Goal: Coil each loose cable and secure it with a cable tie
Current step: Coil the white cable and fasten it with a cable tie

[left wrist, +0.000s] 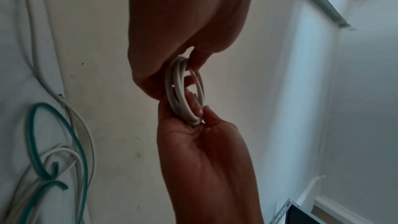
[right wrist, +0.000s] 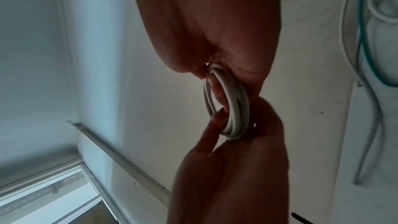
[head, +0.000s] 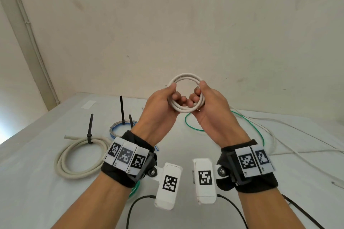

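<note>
I hold a small coil of white cable (head: 186, 77) up in the air above the table, both hands on it. My left hand (head: 168, 97) grips its left side with the thumb on top and the fingers curled through the ring. On the right side my right hand (head: 202, 96) grips it the same way. The left wrist view shows the coil (left wrist: 178, 91) edge-on between my left hand (left wrist: 189, 28) above and my right hand (left wrist: 204, 156) below. From the right wrist the coil (right wrist: 234, 101) sits between my right hand (right wrist: 215, 26) and my left hand (right wrist: 232, 168). No tie shows on this coil.
On the grey table (head: 37, 191) at the left lies a thick beige coil (head: 78, 156) bound with a black cable tie (head: 90, 132). Behind it is a blue and grey coil (head: 116, 127) with upright black ties (head: 122, 109). A loose green cable (head: 191, 126) and loose white cables (head: 270, 132) trail to the right.
</note>
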Demonstrator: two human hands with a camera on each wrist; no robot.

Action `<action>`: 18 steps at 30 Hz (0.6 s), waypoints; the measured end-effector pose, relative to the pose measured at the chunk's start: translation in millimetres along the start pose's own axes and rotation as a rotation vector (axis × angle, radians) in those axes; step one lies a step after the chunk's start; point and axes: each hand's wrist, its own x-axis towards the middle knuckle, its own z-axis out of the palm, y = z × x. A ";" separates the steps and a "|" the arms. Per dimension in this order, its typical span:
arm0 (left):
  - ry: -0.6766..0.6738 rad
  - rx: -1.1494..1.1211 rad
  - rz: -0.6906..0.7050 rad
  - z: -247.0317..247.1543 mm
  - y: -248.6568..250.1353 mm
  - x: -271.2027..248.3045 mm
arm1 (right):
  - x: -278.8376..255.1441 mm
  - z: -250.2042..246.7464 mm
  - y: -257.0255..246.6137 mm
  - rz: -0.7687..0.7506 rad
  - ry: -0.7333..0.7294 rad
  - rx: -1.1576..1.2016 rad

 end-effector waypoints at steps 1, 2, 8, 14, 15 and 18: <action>-0.026 -0.022 0.012 0.3 3.0 -1.0 | -0.3 -3.9 -0.8 0.003 -0.027 -0.071; -0.054 -0.037 0.021 0.6 6.0 -2.1 | -0.7 -8.0 -2.2 0.010 -0.055 -0.152; 0.001 0.280 0.003 -8.9 16.3 -0.1 | 0.9 -30.3 -4.8 0.060 -0.115 -0.792; -0.028 0.581 -0.118 -12.3 14.4 -5.5 | -5.5 -13.5 -7.5 -0.344 -0.251 -0.983; -0.033 0.607 -0.117 -10.5 13.9 -7.5 | -5.7 -11.8 -6.3 -0.403 -0.290 -1.030; -0.023 0.645 -0.114 -7.9 15.5 -10.6 | -3.8 -10.8 -2.6 -0.455 -0.335 -1.142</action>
